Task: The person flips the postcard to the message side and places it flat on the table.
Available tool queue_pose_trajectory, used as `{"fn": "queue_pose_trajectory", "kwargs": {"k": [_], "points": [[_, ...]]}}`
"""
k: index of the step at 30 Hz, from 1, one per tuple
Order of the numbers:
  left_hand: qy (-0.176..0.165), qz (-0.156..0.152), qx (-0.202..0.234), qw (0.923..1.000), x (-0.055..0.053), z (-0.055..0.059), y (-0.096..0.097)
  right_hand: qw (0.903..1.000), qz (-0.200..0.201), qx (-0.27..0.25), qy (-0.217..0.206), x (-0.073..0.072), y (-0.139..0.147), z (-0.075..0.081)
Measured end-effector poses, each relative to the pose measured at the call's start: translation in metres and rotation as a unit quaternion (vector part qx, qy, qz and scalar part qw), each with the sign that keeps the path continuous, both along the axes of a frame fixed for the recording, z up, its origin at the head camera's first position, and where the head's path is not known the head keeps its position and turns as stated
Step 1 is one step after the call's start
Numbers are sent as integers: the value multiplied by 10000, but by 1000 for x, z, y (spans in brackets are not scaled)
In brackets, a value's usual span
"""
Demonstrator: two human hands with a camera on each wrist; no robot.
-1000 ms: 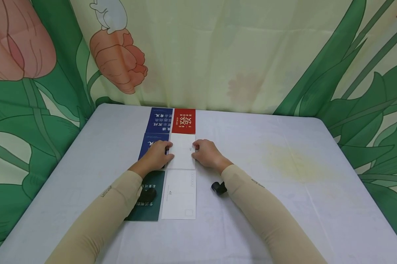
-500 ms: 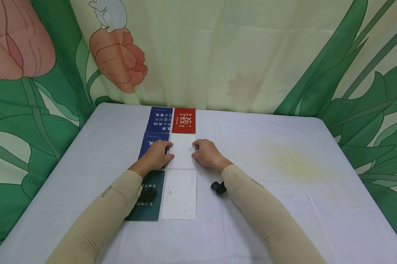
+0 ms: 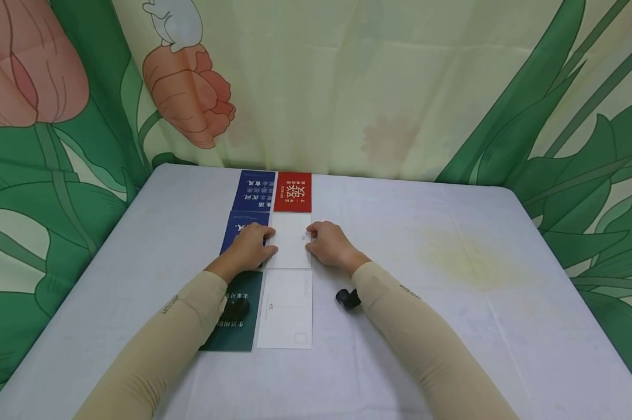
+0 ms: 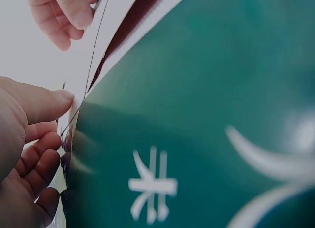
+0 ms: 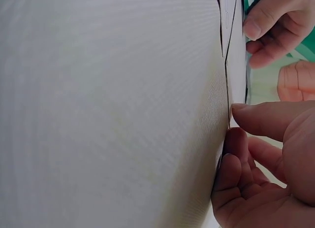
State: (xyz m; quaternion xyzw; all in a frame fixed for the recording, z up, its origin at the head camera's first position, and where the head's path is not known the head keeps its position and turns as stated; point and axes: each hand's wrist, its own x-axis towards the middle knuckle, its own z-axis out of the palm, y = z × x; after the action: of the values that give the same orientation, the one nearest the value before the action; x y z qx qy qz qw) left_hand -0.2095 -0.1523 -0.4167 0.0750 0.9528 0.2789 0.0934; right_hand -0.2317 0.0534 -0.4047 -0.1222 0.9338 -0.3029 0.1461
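Note:
A white postcard (image 3: 290, 240) lies flat in the middle of the right-hand column of cards. My left hand (image 3: 246, 249) holds its left edge with thumb and fingertips, reaching across a blue card (image 3: 238, 219). At the opposite edge, my right hand (image 3: 332, 245) has its thumb and curled fingers on the card. Both thumbs show close to the card edges in the wrist views. Nearer me is another white postcard (image 3: 285, 315) with printed lines. Beside it lies a dark green card (image 3: 246, 338), partly hidden by my left forearm.
Farther off, a blue card (image 3: 254, 191) and a red card (image 3: 293, 191) lie side by side near the table's back edge. White cloth covers the table (image 3: 452, 326). Black wrist cameras (image 3: 348, 298) hang under my forearms. A patterned curtain (image 3: 347, 87) stands behind.

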Motion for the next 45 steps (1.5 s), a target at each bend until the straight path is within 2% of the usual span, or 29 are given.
{"fn": "queue_pose_trajectory", "kwargs": {"k": [8, 15, 21, 25, 32, 38, 45], "points": [[50, 17, 2, 10000, 1, 1, 0, 10000, 15, 8, -38, 1, 0, 1], [213, 158, -216, 9994, 7, 7, 4, 9999, 131, -33, 69, 0, 3, 1], [461, 53, -115, 9989, 7, 11, -1, 9997, 56, -244, -70, 0, 10, 5], [683, 27, 9, 9977, 6, 15, -6, 9994, 104, -340, 8, -3, 17, 10], [734, 50, 145, 9972, -6, 29, -11, 9981, 256, -487, 270, -13, 32, 25], [904, 70, 40, 9959, -23, 43, -17, 9969, 231, -601, 442, -31, 40, 29], [860, 102, 257, 9959, -45, 46, -15, 9972, 84, -617, 415, -54, 44, 30]]}}
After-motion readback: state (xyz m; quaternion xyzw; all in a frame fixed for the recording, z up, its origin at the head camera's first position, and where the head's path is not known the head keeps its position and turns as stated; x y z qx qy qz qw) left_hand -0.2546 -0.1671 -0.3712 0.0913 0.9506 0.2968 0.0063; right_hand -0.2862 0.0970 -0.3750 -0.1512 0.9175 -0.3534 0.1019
